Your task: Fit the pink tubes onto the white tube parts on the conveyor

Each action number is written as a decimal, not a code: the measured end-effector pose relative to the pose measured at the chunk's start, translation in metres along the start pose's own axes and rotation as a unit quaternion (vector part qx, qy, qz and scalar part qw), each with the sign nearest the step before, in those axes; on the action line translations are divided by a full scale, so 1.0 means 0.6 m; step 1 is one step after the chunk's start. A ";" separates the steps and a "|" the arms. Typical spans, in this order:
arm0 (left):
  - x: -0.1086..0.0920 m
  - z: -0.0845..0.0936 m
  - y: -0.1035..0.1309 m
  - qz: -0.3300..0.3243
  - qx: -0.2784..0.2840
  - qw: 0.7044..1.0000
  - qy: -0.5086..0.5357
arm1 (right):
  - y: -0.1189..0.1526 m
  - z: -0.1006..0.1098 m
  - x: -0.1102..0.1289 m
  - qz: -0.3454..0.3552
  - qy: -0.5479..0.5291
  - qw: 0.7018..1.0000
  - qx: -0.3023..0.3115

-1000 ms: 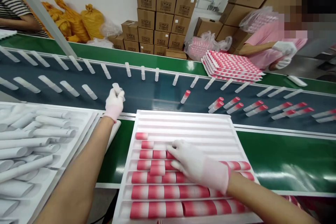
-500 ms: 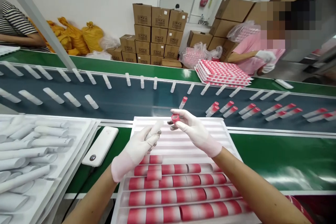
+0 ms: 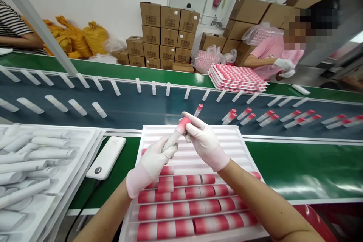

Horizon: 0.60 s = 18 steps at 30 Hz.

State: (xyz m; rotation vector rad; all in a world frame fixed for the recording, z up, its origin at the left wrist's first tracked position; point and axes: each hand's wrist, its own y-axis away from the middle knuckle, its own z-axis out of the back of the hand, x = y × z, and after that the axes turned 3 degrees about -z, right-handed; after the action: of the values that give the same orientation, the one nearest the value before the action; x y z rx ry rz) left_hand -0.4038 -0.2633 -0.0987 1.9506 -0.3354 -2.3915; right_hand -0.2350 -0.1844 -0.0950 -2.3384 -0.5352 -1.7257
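My gloved left hand (image 3: 155, 155) is closed around a white tube (image 3: 173, 138) tilted up to the right. At the tube's upper end sits a red-to-white cap (image 3: 183, 124), pinched by the fingers of my gloved right hand (image 3: 204, 138). Cap and tube meet in one line; how deep the tube goes inside cannot be told. Both hands are above a white ribbed tray (image 3: 224, 134), whose nearer grooves hold rows of red-and-white caps (image 3: 198, 207). One loose cap (image 3: 165, 185) lies across two rows.
White tubes fill stacked trays (image 3: 93, 136) at left, beside a white power bank (image 3: 107, 157). A dark conveyor belt (image 3: 124, 107) carries plain white tubes and red-topped tubes (image 3: 245, 113). Across it, a person in pink (image 3: 283, 55) stands by stacked cap trays (image 3: 238, 77).
My right hand has brought the red cap down and left onto the end of the white tube. Before, cap and tube were apart. The view has shifted slightly.
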 end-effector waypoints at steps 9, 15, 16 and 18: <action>-0.008 0.040 -0.002 -0.035 0.049 0.992 -0.109 | -0.006 0.029 0.040 -0.021 0.079 0.988 0.133; -0.020 0.007 -0.020 -0.082 0.026 0.992 -0.097 | -0.004 -0.002 0.010 -0.022 0.034 0.994 0.101; -0.017 -0.003 -0.027 -0.089 0.002 0.990 -0.110 | -0.005 -0.007 0.004 -0.020 0.037 0.996 0.079; -0.003 -0.009 -0.045 -0.089 -0.023 0.985 -0.148 | -0.013 -0.004 -0.003 -0.027 0.068 0.997 0.038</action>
State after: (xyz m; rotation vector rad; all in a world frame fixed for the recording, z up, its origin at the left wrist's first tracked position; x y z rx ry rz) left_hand -0.3955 -0.2375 -0.1032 1.6698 -0.1161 -2.7805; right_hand -0.2409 -0.1785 -0.0965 -2.1544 -0.6331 -1.8381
